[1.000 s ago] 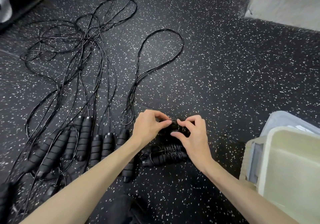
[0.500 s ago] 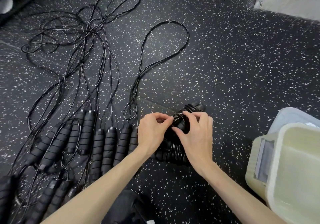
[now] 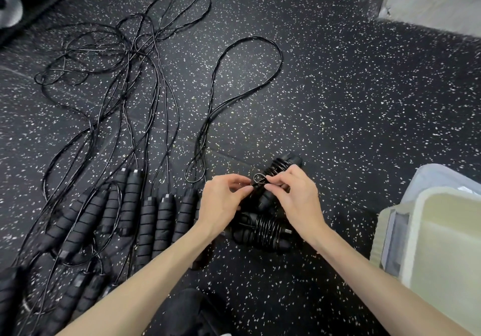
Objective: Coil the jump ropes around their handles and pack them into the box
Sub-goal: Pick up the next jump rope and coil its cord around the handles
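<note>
A coiled jump rope point(image 3: 279, 169) with black foam handles lies tilted between my hands, just above the floor. My left hand point(image 3: 221, 200) pinches the thin cord beside a small loop point(image 3: 259, 178) at the coil. My right hand point(image 3: 295, 195) pinches the same loop from the right, its fingers curled over the handles. A second coiled bundle point(image 3: 261, 231) lies on the floor under my wrists. The pale plastic box point(image 3: 416, 244) stands at the right edge.
Several uncoiled ropes lie to the left, their black handles point(image 3: 130, 213) in a row and their cords point(image 3: 125, 62) tangled far across the speckled black floor. One long loop point(image 3: 250, 57) stretches ahead. A grey box lid point(image 3: 440, 179) leans behind the box.
The coiled bundle in my hands has turned and tilted, so its far end now points up to the right. A small cord loop has appeared between my fingertips.
</note>
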